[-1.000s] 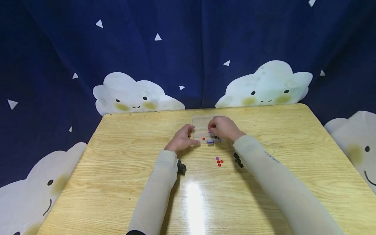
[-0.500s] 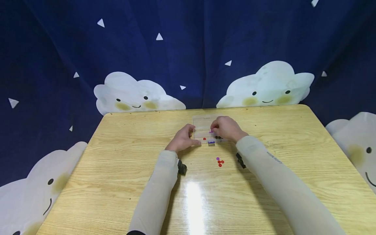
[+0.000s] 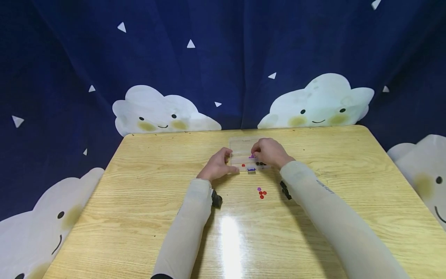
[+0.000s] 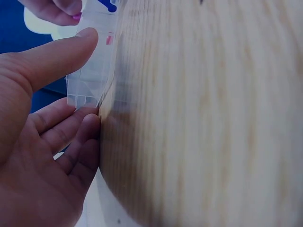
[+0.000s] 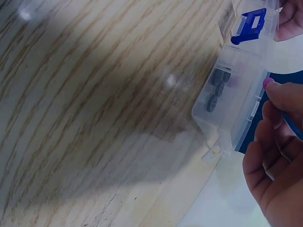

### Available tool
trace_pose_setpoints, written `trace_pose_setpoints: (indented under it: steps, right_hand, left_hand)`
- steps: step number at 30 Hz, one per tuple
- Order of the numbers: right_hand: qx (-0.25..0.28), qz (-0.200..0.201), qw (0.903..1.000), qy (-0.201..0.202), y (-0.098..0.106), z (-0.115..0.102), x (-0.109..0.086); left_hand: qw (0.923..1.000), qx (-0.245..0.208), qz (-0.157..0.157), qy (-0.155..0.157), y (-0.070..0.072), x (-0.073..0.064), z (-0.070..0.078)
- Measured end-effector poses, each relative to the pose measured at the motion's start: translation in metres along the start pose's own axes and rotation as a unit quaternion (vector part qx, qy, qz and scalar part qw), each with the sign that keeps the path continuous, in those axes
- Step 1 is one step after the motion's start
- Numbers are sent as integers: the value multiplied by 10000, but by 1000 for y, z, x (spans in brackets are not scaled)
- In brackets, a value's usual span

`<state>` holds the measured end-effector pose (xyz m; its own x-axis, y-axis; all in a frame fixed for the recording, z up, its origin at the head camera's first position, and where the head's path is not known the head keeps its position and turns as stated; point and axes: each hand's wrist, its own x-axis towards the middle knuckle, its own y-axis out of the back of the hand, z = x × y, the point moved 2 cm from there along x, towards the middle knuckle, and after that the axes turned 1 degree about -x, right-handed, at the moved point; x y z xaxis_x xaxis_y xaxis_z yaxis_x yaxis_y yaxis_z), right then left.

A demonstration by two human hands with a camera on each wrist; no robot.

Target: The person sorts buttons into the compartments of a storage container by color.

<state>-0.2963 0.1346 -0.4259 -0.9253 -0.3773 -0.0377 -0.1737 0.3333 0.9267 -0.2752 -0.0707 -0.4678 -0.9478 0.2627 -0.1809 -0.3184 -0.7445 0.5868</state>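
Observation:
A clear plastic compartment box stands near the table's far edge with its lid raised at the back. My left hand grips its left end, thumb at the front and fingers round the side in the left wrist view. Over the right part of the box, my right hand pinches a small round pink button between thumb and fingertips. Black buttons lie in a right compartment. A red button shows in a left one. The box's blue latch is on the front.
On the wooden table, in front of the box, lie several red buttons and one purple button. A dark blue curtain with white clouds hangs right behind the table's far edge.
My right hand has shifted slightly to the right over the box with the pink button in its fingertips. My left hand keeps its place on the box.

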Motion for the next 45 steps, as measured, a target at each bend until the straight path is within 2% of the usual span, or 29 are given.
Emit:
trace_pose_setpoints:
  steps: [7,23,27,35,41,45]
  right_hand:
    - [-65,-63,10000,-42,0,2,0]
    - [-51,-50,9997,221,3,5,-3]
    - [-98,22,9992,383,5,4,-8]
    - [-246,204,9943,1016,12,-1,-25]
    - [-236,89,9931,1147,13,-4,-38]
    - [-220,47,9888,1475,10,-8,-48]
  left_hand:
    - [10000,7,-1,-36,-1,0,1]
    - [10000,-13,35,-75,-1,-1,2]
    - [10000,19,13,-85,0,-1,1]
    - [10000,9,74,-19,2,-2,1]
    - [10000,-31,32,1,0,-2,2]
    - [10000,-2,25,-10,-1,-2,3]
